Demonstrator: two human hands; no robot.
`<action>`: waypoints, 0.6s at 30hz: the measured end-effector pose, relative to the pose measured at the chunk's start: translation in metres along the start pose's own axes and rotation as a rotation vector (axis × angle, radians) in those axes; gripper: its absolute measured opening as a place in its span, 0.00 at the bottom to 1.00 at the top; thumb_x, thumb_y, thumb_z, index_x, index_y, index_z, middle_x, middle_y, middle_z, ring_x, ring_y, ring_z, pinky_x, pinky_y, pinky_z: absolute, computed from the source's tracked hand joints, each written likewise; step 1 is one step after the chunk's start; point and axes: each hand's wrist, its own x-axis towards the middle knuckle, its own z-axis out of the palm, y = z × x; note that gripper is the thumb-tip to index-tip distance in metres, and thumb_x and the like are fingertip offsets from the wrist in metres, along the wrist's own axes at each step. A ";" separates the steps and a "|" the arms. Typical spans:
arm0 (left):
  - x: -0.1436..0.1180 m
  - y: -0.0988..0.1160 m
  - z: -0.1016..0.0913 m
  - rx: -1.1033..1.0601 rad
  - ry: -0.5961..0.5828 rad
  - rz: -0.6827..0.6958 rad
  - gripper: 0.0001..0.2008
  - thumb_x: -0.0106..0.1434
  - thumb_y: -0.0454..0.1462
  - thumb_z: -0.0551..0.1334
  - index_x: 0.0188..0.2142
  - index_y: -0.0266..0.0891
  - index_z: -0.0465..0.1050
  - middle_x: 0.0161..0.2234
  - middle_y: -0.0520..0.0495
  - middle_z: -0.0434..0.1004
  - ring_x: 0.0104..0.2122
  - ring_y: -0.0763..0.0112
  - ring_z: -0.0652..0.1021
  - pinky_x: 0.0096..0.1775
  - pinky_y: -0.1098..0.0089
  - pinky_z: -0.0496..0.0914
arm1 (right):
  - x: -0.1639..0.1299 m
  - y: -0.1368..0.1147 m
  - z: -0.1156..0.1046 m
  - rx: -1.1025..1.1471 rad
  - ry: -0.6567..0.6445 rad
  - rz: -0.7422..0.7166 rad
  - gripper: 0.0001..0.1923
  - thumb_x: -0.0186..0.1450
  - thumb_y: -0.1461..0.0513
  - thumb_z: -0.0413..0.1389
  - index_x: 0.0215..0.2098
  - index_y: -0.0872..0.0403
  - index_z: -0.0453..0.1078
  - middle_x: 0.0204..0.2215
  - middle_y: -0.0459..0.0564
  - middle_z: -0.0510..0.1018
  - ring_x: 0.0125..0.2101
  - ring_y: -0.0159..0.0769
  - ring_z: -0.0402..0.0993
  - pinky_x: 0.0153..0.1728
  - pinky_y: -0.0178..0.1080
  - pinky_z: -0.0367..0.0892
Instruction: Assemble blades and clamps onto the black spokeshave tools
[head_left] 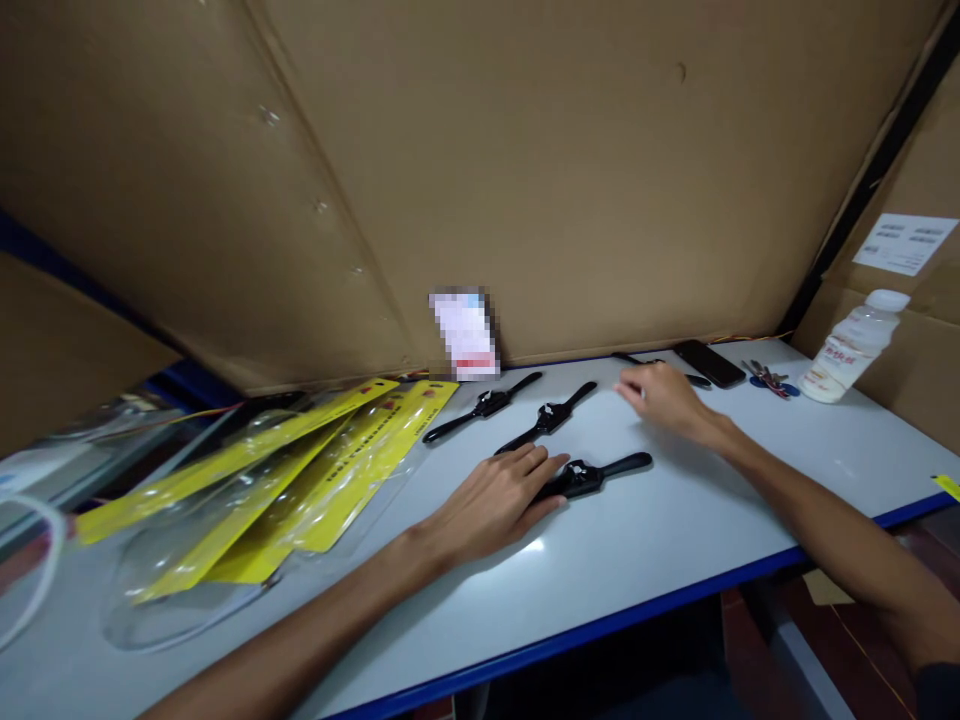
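Note:
My left hand (pixel 499 500) is closed around the left handle of the nearest black spokeshave (pixel 586 478), which lies on the table. Two more black spokeshaves, one in the middle (pixel 551 415) and one farther back (pixel 491 402), rest at a slant beyond that hand. My right hand (pixel 664 398) is closed with fingers curled, just in front of a fourth spokeshave (pixel 699 380) near the back wall. That hand covers the middle of this tool, and whatever its fingertips pinch, if anything, is hidden.
Several clear plastic packs with yellow cards (pixel 360 470) overlap on the left. A phone with a lit, blurred screen (pixel 469 335) leans on the cardboard wall (pixel 570 180). Toward the right are a dark phone (pixel 709 363), keys (pixel 769 378) and a plastic bottle (pixel 851 350). Blue edging (pixel 570 640) borders the white table (pixel 675 530).

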 end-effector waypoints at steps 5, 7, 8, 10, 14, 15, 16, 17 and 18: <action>0.000 -0.002 -0.001 -0.012 0.056 0.034 0.21 0.74 0.48 0.54 0.60 0.40 0.64 0.46 0.41 0.74 0.45 0.56 0.75 0.45 0.54 0.75 | 0.016 0.071 0.008 -0.109 -0.038 0.257 0.16 0.71 0.64 0.49 0.53 0.60 0.72 0.53 0.67 0.75 0.48 0.51 0.74 0.42 0.41 0.62; 0.000 -0.002 -0.002 -0.013 0.070 0.040 0.21 0.73 0.48 0.55 0.60 0.41 0.64 0.48 0.41 0.73 0.47 0.55 0.74 0.47 0.53 0.74 | 0.017 0.085 0.016 -0.130 -0.084 0.298 0.17 0.69 0.66 0.50 0.53 0.62 0.72 0.52 0.69 0.75 0.48 0.53 0.74 0.44 0.43 0.63; 0.000 -0.003 -0.002 -0.014 0.073 0.038 0.21 0.73 0.47 0.56 0.60 0.41 0.65 0.48 0.41 0.73 0.47 0.55 0.74 0.48 0.52 0.73 | 0.017 0.089 0.019 -0.135 -0.106 0.309 0.17 0.68 0.66 0.50 0.52 0.62 0.72 0.52 0.70 0.75 0.48 0.54 0.74 0.45 0.44 0.63; 0.000 -0.003 -0.003 -0.014 0.073 0.035 0.19 0.73 0.47 0.57 0.58 0.41 0.66 0.48 0.41 0.73 0.47 0.55 0.74 0.48 0.53 0.73 | 0.017 0.093 0.024 -0.137 -0.139 0.321 0.17 0.67 0.67 0.50 0.52 0.62 0.73 0.52 0.70 0.75 0.49 0.56 0.74 0.45 0.45 0.64; 0.000 -0.004 -0.003 -0.011 0.071 0.053 0.16 0.73 0.47 0.57 0.53 0.41 0.70 0.45 0.42 0.73 0.43 0.57 0.74 0.45 0.55 0.73 | 0.019 0.099 0.028 -0.132 -0.178 0.332 0.18 0.66 0.69 0.50 0.52 0.61 0.74 0.53 0.69 0.75 0.50 0.55 0.74 0.45 0.45 0.64; 0.000 -0.004 -0.003 -0.010 0.071 0.058 0.17 0.73 0.47 0.57 0.53 0.41 0.70 0.45 0.42 0.74 0.43 0.57 0.74 0.45 0.55 0.73 | 0.020 0.101 0.028 -0.129 -0.186 0.336 0.19 0.66 0.69 0.50 0.52 0.60 0.74 0.53 0.68 0.76 0.50 0.55 0.74 0.44 0.44 0.64; 0.000 -0.005 -0.003 -0.009 0.072 0.059 0.17 0.73 0.48 0.57 0.54 0.41 0.70 0.45 0.42 0.74 0.43 0.57 0.74 0.45 0.55 0.73 | 0.021 0.103 0.028 -0.125 -0.195 0.338 0.19 0.66 0.70 0.50 0.52 0.60 0.74 0.53 0.67 0.76 0.50 0.53 0.74 0.44 0.43 0.64; 0.000 -0.005 -0.004 -0.009 0.073 0.057 0.18 0.73 0.49 0.57 0.54 0.41 0.70 0.45 0.42 0.74 0.44 0.57 0.74 0.46 0.55 0.72 | 0.023 0.105 0.028 -0.121 -0.206 0.339 0.19 0.65 0.70 0.50 0.52 0.59 0.74 0.52 0.67 0.76 0.50 0.52 0.74 0.43 0.42 0.64; 0.000 -0.006 -0.004 -0.010 0.075 0.053 0.19 0.72 0.49 0.57 0.54 0.41 0.70 0.45 0.42 0.74 0.44 0.57 0.74 0.46 0.55 0.72 | 0.024 0.107 0.028 -0.117 -0.218 0.338 0.19 0.65 0.70 0.50 0.52 0.59 0.74 0.52 0.66 0.77 0.50 0.52 0.74 0.43 0.42 0.64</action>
